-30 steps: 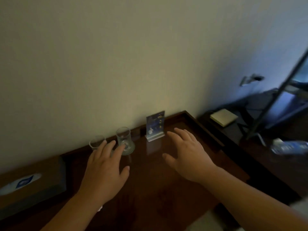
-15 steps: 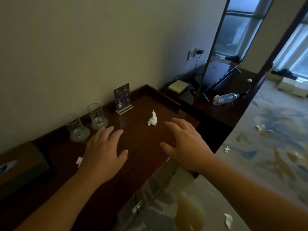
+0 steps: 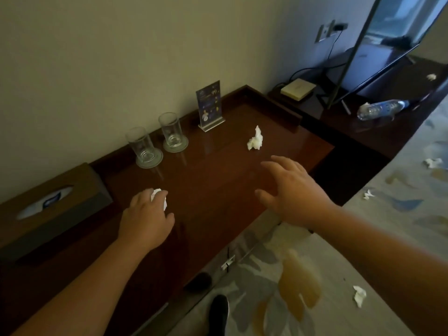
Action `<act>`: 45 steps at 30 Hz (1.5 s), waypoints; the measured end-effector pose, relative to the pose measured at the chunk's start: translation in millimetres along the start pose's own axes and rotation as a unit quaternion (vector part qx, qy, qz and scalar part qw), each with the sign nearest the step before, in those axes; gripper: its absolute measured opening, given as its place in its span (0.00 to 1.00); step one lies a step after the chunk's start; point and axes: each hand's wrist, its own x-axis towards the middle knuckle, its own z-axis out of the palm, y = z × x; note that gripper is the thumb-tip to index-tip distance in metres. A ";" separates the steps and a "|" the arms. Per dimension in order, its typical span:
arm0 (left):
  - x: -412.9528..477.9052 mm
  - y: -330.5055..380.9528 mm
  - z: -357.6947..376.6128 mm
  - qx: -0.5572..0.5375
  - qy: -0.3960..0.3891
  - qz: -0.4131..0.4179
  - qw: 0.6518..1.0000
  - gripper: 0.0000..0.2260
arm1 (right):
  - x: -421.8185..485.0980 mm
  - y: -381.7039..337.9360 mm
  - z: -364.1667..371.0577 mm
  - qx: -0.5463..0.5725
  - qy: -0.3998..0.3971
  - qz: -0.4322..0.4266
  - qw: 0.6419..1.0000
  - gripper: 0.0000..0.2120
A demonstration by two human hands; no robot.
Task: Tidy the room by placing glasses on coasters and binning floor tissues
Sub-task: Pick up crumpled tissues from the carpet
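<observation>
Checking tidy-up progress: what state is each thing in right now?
Left glass: upright, empty, on a coaster.
Right glass: upright, empty, on a coaster.
Desk tissue: crumpled, untouched.
Left hand: grip closing on a crumpled tissue.
Right hand: open, empty.
Water bottle: lying on its side.
Floor tissues: unpicked.

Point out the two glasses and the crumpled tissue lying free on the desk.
left glass (image 3: 143,146), head view, on its clear side wall.
right glass (image 3: 172,132), head view, on its clear side wall.
crumpled tissue (image 3: 255,140), head view, on the middle of the white wad, near the card stand.
</observation>
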 end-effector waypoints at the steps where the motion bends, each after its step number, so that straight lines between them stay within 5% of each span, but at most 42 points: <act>1: 12.6 -5.7 2.0 0.004 -0.007 -0.003 1.000 0.28 | 14.2 -3.2 2.8 -0.002 -0.003 0.004 1.000 0.33; 6: 65.5 -27.7 21.5 -0.013 -0.060 -0.005 0.998 0.29 | 85.2 -17.3 25.9 -0.015 -0.030 0.017 0.999 0.32; 12: 99.9 -32.7 41.6 -0.050 -0.109 0.050 0.992 0.07 | 156.6 -14.0 52.7 -0.033 -0.050 0.041 0.997 0.33; 23: 138.6 -13.1 23.2 -0.113 -0.071 0.162 0.978 0.14 | 276.4 47.0 87.1 -0.055 -0.076 0.172 0.981 0.35; 27: 149.4 -14.7 30.3 -0.125 -0.053 0.195 0.971 0.10 | 284.7 58.5 100.7 -0.077 -0.047 0.161 0.983 0.24; 32: 141.2 8.6 28.6 -0.145 -0.052 0.224 0.962 0.05 | 253.1 47.1 104.4 -0.031 -0.031 0.118 0.992 0.10; 37: 114.7 49.2 31.8 -0.162 -0.055 0.267 0.948 0.08 | 167.9 34.2 81.0 0.017 0.051 0.087 0.995 0.09; 45: 1.6 118.1 32.3 -0.150 -0.049 0.385 0.910 0.09 | -32.1 36.5 53.1 0.135 0.110 0.159 0.972 0.10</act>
